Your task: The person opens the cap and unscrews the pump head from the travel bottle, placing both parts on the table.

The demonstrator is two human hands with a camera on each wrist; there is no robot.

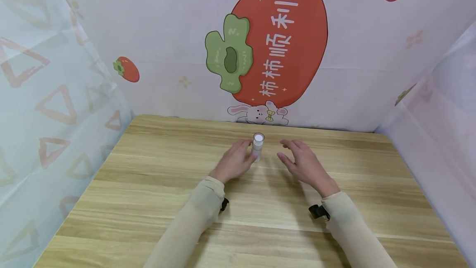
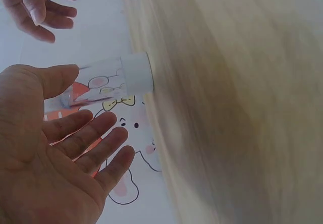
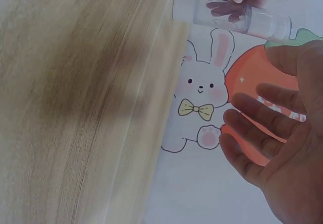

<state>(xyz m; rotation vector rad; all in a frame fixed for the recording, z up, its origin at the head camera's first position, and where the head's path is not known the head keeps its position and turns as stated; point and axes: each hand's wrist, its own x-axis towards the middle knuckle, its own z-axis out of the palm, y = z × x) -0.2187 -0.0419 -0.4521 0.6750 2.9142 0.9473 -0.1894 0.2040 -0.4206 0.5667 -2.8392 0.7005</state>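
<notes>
A small clear bottle (image 1: 257,147) with a white base (image 2: 137,73) stands upright near the back of the wooden table. In the right wrist view the see-through body of the bottle (image 3: 222,13) shows sideways. My left hand (image 1: 235,161) is just left of it, thumb and fingers spread around its near side; whether they touch it I cannot tell. Farther to the right, my right hand (image 1: 303,162) hovers apart from the bottle with loosely bent fingers and holds nothing. The palm of the right hand (image 3: 287,143) faces the bottle's side.
Behind the table edge hangs a white cloth (image 1: 171,94) printed with a large red persimmon (image 1: 297,49) and a rabbit (image 1: 256,114). Patterned cloths also flank the wooden table (image 1: 148,193) on the left and right. Dark wrist straps (image 1: 317,211) show at the sleeves.
</notes>
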